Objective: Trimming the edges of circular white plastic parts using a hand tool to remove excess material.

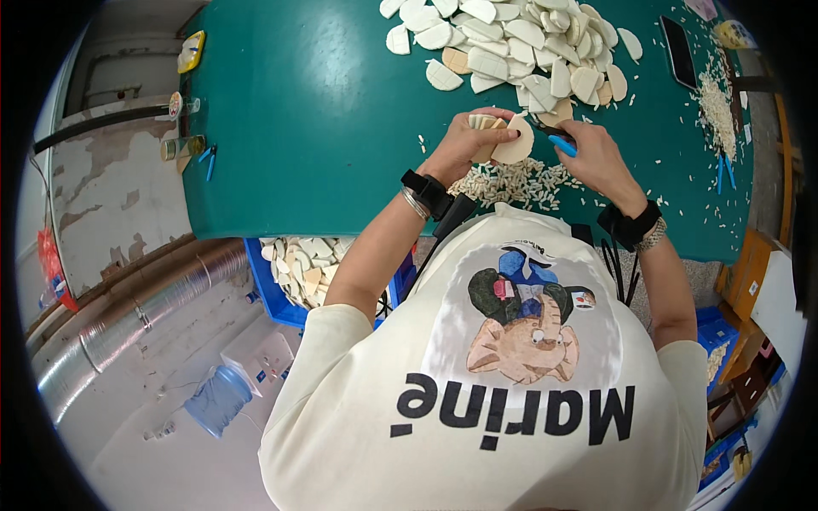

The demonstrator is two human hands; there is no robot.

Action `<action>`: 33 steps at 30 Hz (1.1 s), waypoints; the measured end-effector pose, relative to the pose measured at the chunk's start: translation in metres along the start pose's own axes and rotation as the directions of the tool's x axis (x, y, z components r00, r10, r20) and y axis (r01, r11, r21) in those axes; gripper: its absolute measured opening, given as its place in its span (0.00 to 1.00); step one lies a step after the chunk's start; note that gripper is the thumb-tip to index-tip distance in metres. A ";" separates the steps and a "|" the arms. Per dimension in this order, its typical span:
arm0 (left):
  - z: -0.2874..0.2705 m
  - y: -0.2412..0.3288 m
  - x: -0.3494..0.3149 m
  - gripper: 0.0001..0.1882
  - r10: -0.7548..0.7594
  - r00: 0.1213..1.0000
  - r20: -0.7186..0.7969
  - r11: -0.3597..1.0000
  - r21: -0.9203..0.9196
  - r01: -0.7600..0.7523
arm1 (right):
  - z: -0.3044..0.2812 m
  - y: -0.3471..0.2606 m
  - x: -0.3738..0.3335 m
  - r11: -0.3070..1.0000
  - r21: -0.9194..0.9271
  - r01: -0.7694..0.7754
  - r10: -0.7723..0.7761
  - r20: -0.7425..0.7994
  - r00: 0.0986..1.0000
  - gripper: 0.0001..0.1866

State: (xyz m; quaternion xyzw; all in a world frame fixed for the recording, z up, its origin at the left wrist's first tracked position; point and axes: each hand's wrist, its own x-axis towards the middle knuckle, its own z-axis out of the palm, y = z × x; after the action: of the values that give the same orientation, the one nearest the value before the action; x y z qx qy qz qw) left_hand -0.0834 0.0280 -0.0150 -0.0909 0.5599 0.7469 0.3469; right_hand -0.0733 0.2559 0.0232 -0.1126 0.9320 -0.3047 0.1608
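Note:
Over the near middle of the green table [281, 145], my left hand [453, 152] is closed around several flat cream pieces. One rounded cream piece [514, 143] faces up at the fingertips, with others fanned beside it. My right hand [601, 163] grips blue-handled nippers [562, 146], their dark head close to the right edge of that piece; whether it touches cannot be made out. Just beyond both hands lies a large heap of white and cream half-round pieces [524, 38]. Small pale offcuts [511, 185] are piled between my hands and my shirt.
At the right lie a phone [677, 51], a strip of pale offcuts [716, 111] and another blue-handled tool [726, 173]. The left edge holds a glass jar [183, 147], a blue tool [211, 162] and a yellow pack [192, 51]. A blue crate [281, 317] of pieces stands below.

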 end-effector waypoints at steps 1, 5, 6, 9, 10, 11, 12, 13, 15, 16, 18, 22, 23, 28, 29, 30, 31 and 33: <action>0.001 0.001 0.000 0.19 0.002 1.000 -0.003 1.000 0.009 -0.002 | 0.000 -0.001 0.000 1.000 0.011 0.016 -0.016 -0.010 1.000 0.13; 0.004 0.000 -0.001 0.18 0.038 0.999 0.012 0.999 0.024 -0.038 | 0.004 0.001 0.000 0.999 0.032 0.007 -0.006 -0.007 1.000 0.10; 0.004 0.000 0.000 0.18 0.040 0.999 0.019 0.999 0.026 -0.041 | 0.005 0.004 0.000 0.999 0.021 0.027 -0.027 -0.017 0.999 0.11; 0.002 -0.001 0.002 0.19 0.041 0.999 0.035 0.997 0.061 -0.043 | 0.005 0.006 -0.001 0.998 -0.022 0.060 -0.061 -0.033 0.998 0.12; 0.001 -0.001 0.002 0.19 0.041 0.998 0.042 0.995 0.094 -0.044 | 0.004 0.006 -0.002 0.996 -0.056 0.073 -0.076 -0.039 0.996 0.12; 0.001 -0.001 0.003 0.19 0.039 0.998 0.042 0.995 0.094 -0.043 | 0.003 0.006 -0.002 0.996 -0.055 0.073 -0.075 -0.039 0.996 0.12; 0.001 -0.001 0.003 0.19 0.042 0.998 0.051 0.994 0.094 -0.047 | 0.003 0.006 -0.003 0.996 -0.050 0.073 -0.075 -0.032 0.997 0.12; 0.001 -0.001 0.003 0.19 0.045 0.997 0.061 0.994 0.094 -0.051 | 0.002 0.006 -0.003 0.996 -0.044 0.073 -0.074 -0.025 0.997 0.12; 0.000 0.000 0.006 0.19 0.043 0.997 0.062 0.994 0.099 -0.049 | 0.001 0.006 -0.002 0.997 -0.025 0.071 -0.071 -0.011 0.997 0.13; 0.000 -0.001 0.007 0.19 0.043 0.997 0.065 0.993 0.103 -0.050 | 0.001 0.007 -0.002 0.998 -0.009 0.067 -0.067 0.002 0.998 0.13; 0.002 -0.003 0.007 0.19 0.038 0.998 0.055 0.994 0.097 -0.043 | 0.002 0.008 -0.003 0.998 -0.009 0.062 -0.062 0.004 0.998 0.13; 0.004 -0.002 0.006 0.19 0.050 0.997 0.061 0.994 0.090 -0.056 | 0.001 0.004 -0.004 0.998 -0.007 0.067 -0.067 -0.001 0.998 0.15; 0.004 -0.002 0.006 0.19 0.050 0.997 0.061 0.994 0.090 -0.055 | 0.001 0.004 -0.004 0.998 -0.007 0.067 -0.067 -0.001 0.998 0.15; 0.004 -0.002 0.007 0.18 0.066 0.992 0.110 0.993 0.090 -0.076 | 0.001 0.006 -0.004 0.996 -0.023 0.086 -0.086 -0.004 0.996 0.14; 0.003 -0.002 0.007 0.18 0.066 0.992 0.109 0.993 0.090 -0.076 | 0.000 0.005 -0.004 0.996 -0.023 0.086 -0.086 -0.003 0.996 0.14; 0.003 -0.003 0.007 0.18 0.063 0.992 0.108 0.992 0.098 -0.074 | -0.001 0.003 -0.004 0.997 -0.031 0.075 -0.075 0.010 0.997 0.13; 0.002 -0.003 0.007 0.18 0.061 0.992 0.108 0.992 0.105 -0.073 | -0.002 0.001 -0.005 0.997 -0.039 0.065 -0.064 0.022 0.998 0.12; 0.002 -0.003 0.008 0.18 0.064 0.992 0.108 0.990 0.115 -0.077 | -0.002 0.002 -0.005 0.997 -0.034 0.070 -0.069 0.016 0.997 0.11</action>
State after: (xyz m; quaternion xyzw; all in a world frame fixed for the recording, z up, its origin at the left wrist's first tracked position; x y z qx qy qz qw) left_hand -0.0869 0.0335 -0.0205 -0.0112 0.5875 0.7278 0.3537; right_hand -0.0693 0.2602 0.0244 -0.1501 0.9314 -0.2930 0.1552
